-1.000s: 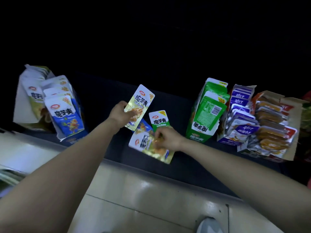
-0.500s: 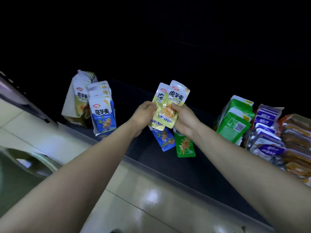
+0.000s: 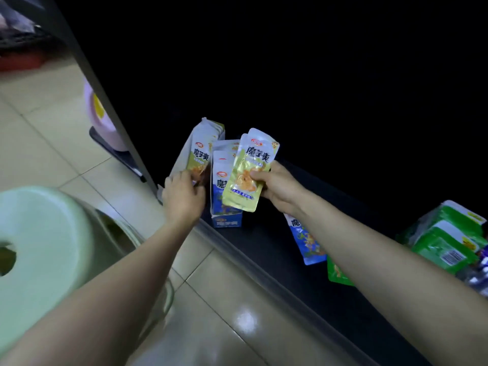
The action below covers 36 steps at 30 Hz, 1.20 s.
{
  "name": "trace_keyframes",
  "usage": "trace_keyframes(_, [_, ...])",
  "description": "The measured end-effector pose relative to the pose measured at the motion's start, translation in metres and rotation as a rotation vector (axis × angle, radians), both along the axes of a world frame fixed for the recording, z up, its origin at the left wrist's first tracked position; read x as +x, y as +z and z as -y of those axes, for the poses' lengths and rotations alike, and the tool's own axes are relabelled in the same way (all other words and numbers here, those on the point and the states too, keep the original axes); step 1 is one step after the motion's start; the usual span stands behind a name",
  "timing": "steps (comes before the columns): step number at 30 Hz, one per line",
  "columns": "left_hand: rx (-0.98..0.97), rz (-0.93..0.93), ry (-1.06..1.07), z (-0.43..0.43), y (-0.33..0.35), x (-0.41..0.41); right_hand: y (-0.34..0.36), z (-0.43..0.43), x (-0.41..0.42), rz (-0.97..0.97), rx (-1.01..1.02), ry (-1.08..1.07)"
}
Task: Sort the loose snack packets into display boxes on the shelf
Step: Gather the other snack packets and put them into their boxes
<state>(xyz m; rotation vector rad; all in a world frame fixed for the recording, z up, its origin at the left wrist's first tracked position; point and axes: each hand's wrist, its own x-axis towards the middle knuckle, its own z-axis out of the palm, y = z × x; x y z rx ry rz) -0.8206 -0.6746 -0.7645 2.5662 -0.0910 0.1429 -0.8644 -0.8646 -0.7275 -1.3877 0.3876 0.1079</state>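
Right hand is pinching yellow packets upright, thumb on the front, just before the blue display box | left hand is gripping the lower front of the yellow display box at the left end of the shelf | loose blue packet and green packet are lying flat beneath the right forearm.

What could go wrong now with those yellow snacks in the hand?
1. The right hand pinches two shiny yellow snack packets, slightly fanned; the back one might slip out and drop.
2. The blue cardboard display box stands right beside the yellow-and-white cardboard display box that the left hand holds, so the packets could land in the wrong box.
3. Both boxes stand near the dark shelf's front edge; a push might tip one off.
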Motion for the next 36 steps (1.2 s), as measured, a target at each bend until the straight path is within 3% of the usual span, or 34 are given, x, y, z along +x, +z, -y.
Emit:
trace_keyframes(3, [0.161,-0.149,-0.057,-0.022,-0.021,0.009,-0.010,-0.025,0.001,-0.050,-0.007,0.194])
trace_keyframes(5, [0.219,-0.174,-0.126,-0.026,-0.027,0.013,-0.024,-0.036,-0.003,-0.065,-0.140,0.236])
trace_keyframes(9, [0.253,-0.147,-0.190,-0.016,-0.025,0.020,-0.050,-0.029,-0.002,-0.047,-0.375,-0.071])
trace_keyframes(13, [0.209,-0.154,-0.248,-0.004,-0.029,0.018,-0.056,-0.018,0.003,0.010,-0.590,-0.107])
trace_keyframes(18, [0.121,-0.186,-0.283,0.000,-0.032,0.019,-0.060,-0.014,0.001,-0.087,-0.349,-0.032])
trace_keyframes(26, [0.111,-0.232,-0.371,0.019,-0.027,0.003,-0.072,-0.004,0.003,-0.127,-0.484,-0.198])
trace_keyframes(36, [0.214,-0.333,-0.670,0.082,-0.015,-0.038,-0.055,0.071,-0.040,-0.187,-0.614,-0.275])
